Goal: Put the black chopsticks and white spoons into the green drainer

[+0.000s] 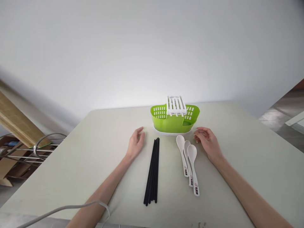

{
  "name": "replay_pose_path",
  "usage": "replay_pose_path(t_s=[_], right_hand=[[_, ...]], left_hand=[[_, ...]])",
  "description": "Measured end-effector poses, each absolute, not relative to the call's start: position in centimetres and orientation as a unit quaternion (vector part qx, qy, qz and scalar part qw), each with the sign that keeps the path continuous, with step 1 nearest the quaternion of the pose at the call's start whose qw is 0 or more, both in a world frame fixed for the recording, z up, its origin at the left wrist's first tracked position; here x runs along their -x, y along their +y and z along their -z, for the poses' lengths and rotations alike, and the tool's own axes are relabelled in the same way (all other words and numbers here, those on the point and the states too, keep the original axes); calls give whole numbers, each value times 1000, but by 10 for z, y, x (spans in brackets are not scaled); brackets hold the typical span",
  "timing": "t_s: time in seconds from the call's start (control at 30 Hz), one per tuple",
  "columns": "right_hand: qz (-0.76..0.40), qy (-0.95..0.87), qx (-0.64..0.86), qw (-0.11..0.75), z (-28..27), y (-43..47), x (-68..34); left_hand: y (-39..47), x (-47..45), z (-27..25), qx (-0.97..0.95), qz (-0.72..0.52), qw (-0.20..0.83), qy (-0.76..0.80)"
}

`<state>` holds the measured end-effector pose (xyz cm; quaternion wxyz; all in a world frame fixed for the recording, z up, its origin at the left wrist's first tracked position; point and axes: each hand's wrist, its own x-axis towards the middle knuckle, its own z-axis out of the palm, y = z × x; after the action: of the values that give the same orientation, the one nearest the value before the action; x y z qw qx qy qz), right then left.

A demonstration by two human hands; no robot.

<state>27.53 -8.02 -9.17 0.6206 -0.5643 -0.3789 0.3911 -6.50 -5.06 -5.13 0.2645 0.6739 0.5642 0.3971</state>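
My left hand (136,143) rests on the table with loosely bent fingers and nothing in it, just left of a bundle of black chopsticks (152,172). On the other side my right hand (208,141) lies relaxed, thumb and fingers apart, also holding nothing. It is nearest to three white spoons (192,153), which overlap with bowls pointing away from me and printed handles toward me. Behind the chopsticks and spoons stands a green cutlery basket (174,124) with slotted sides. A white slotted rack (176,106) with small hooks sits across its top middle.
The pale table (99,136) reaches back to a white wall (142,57). A grey cable (71,207) crosses my left forearm near the front edge. Left of the table are a metal wire rack (39,152) and a long brown cardboard piece (21,118).
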Motion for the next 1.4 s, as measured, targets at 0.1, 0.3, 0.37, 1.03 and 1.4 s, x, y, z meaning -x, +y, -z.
replay_pose_path(t_s=[0.1,0.3,0.37,1.03,1.4], right_hand=[[-389,-382,567,618,91,-81,-275],[-384,-401,571,604,94,-80,-277],[-383,-402,575,600,95,-80,-278],[-395,-390,586,590,87,-81,-273],[-401,-384,588,588,81,-81,-272]], left_hand=[[-36,67,49,-626,-447,304,561],[-39,65,46,-615,-450,363,536],[-41,63,44,-616,-438,374,537],[-40,65,38,-612,-422,382,549],[-47,69,42,-797,-262,281,467]])
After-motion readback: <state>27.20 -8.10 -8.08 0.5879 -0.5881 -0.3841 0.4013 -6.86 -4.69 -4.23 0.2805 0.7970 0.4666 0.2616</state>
